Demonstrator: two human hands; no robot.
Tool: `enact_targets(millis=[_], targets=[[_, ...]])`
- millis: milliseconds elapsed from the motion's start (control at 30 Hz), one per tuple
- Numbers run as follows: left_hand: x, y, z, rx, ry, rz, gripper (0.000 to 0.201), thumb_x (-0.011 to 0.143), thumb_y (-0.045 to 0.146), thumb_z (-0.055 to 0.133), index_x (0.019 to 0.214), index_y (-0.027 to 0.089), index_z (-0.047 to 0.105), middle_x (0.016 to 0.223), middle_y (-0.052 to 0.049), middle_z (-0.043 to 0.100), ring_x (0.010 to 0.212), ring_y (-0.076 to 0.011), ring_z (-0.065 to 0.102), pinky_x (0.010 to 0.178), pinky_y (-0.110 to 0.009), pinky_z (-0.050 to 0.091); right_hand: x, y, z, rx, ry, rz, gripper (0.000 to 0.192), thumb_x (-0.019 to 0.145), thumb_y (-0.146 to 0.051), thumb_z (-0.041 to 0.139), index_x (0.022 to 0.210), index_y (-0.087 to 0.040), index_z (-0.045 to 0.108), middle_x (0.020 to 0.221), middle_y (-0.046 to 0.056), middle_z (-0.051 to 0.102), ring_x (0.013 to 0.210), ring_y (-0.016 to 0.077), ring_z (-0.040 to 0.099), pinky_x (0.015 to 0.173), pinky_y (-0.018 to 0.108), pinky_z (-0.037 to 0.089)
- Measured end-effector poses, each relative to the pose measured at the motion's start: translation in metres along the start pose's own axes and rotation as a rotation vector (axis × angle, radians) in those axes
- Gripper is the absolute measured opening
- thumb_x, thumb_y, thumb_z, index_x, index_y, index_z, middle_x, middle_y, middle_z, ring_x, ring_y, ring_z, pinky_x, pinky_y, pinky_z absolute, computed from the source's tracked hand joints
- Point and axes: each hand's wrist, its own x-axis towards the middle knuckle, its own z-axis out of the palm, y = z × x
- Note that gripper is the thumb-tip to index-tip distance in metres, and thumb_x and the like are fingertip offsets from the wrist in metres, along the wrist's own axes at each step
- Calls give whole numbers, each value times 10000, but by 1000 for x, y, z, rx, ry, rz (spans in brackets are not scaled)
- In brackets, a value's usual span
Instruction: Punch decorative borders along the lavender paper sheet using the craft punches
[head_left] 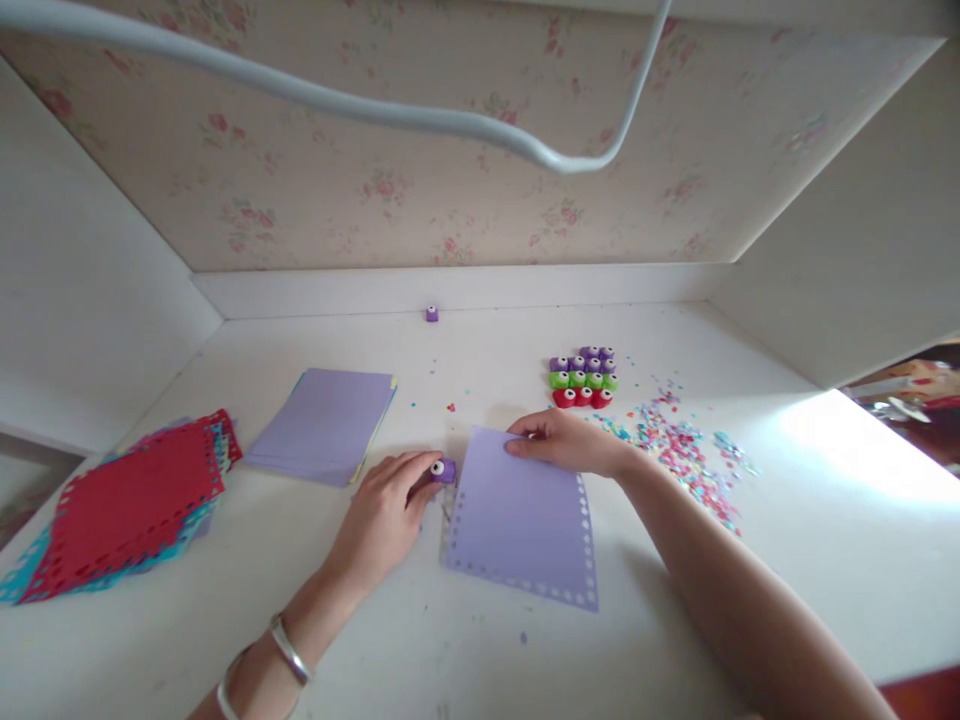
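A purple paper sheet (521, 520) lies flat on the white table (787, 520), with punched holes along its left, bottom and right edges. My left hand (386, 515) grips a small purple paper punch (443, 470) at the sheet's upper left corner. My right hand (566, 442) presses down on the sheet's top edge, fingers flat on the paper.
A stack of unpunched purple sheets (324, 424) lies left of centre. A pile of punched red and blue sheets (124, 510) sits at far left. Rows of purple, green and red punches (583, 378) stand behind, with confetti (686, 455) to the right. A lone purple punch (432, 314) rests by the back wall.
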Motion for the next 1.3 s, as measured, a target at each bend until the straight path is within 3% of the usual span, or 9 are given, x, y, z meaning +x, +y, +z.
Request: enact_targets(millis=[200, 1300], targets=[[-1, 0, 0, 3, 9, 5, 309, 939, 162, 608, 1240, 232, 602, 1143, -56, 702, 1037, -228, 644, 920, -410, 524, 5, -2, 6, 149, -54, 72, 335, 834, -510, 660, 974, -222, 760, 849, 38, 761, 676, 180, 682, 554, 248, 500], [0, -2, 2, 17, 16, 75, 308, 930, 192, 642, 1233, 242, 621, 1150, -49, 704, 1005, -232, 649, 909, -405, 520, 7, -3, 6, 303, -119, 133, 367, 782, -483, 726, 991, -188, 788, 851, 51, 766, 622, 146, 649, 575, 241, 499]])
